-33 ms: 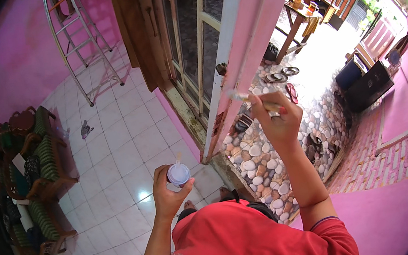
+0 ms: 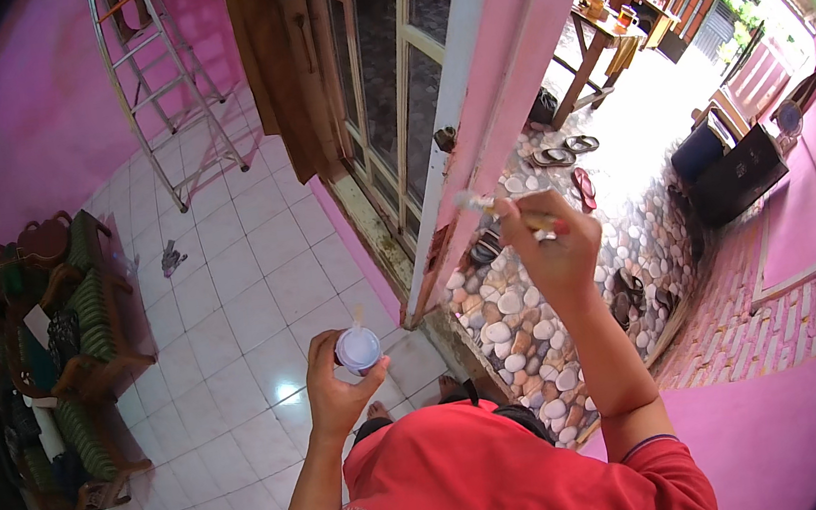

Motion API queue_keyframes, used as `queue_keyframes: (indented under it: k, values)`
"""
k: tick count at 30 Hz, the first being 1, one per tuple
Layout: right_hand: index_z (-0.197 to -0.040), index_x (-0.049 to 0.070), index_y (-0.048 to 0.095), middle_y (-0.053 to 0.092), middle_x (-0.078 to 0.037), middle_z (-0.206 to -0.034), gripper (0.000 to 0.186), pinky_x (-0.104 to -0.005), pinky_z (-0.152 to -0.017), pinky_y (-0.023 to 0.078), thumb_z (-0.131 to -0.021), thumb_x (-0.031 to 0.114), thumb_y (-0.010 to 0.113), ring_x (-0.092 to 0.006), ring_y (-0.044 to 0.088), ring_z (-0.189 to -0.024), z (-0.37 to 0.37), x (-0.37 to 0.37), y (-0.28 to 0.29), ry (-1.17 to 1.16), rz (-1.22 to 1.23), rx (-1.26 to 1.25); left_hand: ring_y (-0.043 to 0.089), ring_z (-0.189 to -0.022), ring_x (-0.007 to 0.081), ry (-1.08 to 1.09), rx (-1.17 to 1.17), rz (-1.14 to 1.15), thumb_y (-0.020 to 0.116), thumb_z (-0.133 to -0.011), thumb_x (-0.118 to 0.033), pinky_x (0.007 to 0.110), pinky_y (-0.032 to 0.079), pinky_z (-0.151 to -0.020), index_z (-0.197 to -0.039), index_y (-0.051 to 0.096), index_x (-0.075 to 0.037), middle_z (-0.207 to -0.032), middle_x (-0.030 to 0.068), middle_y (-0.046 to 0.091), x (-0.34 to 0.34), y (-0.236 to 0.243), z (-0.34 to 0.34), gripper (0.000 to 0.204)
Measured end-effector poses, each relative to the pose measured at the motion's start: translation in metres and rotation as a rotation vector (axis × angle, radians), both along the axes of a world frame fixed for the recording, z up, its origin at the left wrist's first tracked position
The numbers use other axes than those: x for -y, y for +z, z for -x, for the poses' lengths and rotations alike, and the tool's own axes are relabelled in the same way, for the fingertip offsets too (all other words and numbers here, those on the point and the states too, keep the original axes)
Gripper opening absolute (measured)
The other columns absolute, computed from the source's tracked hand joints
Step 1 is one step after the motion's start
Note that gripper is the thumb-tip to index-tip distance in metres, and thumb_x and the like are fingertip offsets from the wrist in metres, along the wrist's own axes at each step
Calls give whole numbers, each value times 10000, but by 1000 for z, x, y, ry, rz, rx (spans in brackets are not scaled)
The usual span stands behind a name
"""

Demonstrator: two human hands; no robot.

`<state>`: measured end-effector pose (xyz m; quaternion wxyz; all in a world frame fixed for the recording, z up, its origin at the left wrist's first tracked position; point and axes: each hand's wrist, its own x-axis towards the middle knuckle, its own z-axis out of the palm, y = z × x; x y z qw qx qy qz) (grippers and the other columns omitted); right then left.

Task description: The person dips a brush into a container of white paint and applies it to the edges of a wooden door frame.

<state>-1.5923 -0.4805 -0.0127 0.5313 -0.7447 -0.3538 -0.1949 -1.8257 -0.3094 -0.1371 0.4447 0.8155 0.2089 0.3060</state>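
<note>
Pink walls, white tiled floor. Right hand [image 2: 553,243] grips a small brush [image 2: 493,205] against the pink door edge [image 2: 475,136]; left hand [image 2: 337,384] clasps an open paint cup [image 2: 358,348], which could tip and spill.

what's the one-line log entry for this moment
left hand: holds small cup | right hand: brush tip at pink door edge

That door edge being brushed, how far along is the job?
Done: most of the door edge looks evenly pink. In hand: the right hand holds a small brush against it, and the left hand holds a small open pot. Left: chipped, bare patches near the bottom corner.
</note>
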Motion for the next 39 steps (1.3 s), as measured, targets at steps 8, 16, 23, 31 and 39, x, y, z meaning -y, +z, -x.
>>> queue_keyframes:
  k: [8, 16, 23, 31, 39]
  values:
    - [-864, 21, 671, 702, -50, -664, 148, -225, -538, 496, -916, 82, 794, -72, 681, -598, -24, -20, 21, 40, -183, 76, 626, -1005, 275, -45, -11, 16, 897, -713, -156, 373, 531, -861, -1136, 617, 14, -1139, 136, 594, -1, 6, -2, 535]
    - [-797, 19, 648, 615, -13, -618, 205, -228, -520, 467, -918, 102, 791, -59, 588, -545, -5, 6, 0, 33, 55, -63, 624, -1008, 272, -1, -6, 11, 904, -714, -173, 374, 529, -861, -1137, 616, 14, -1145, 136, 593, -3, 1, 1, 544]
    - [-805, 21, 641, 557, -28, -591, 202, -248, -502, 428, -902, 90, 804, -79, 522, -522, -21, -11, -60, 26, 178, 13, 619, -1012, 295, -27, -67, 2, 902, -698, -160, 383, 523, -869, -1147, 606, 7, -1146, 137, 594, -6, 0, 1, 563]
    - [-832, 20, 662, 606, -58, -614, 187, -251, -510, 448, -893, 106, 817, -100, 547, -515, -7, -2, -39, -34, -11, 41, 616, -1029, 300, 7, -22, -20, 895, -700, -144, 389, 520, -883, -1145, 609, 3, -1144, 134, 593, -5, -8, -3, 549]
    - [-930, 0, 705, 721, -46, -744, 125, -222, -561, 513, -923, 90, 791, -83, 676, -632, -10, 2, -26, 2, -182, -53, 619, -1055, 289, -6, -18, -34, 900, -709, -154, 378, 522, -902, -1164, 624, -4, -1167, 131, 590, 0, -8, -10, 553]
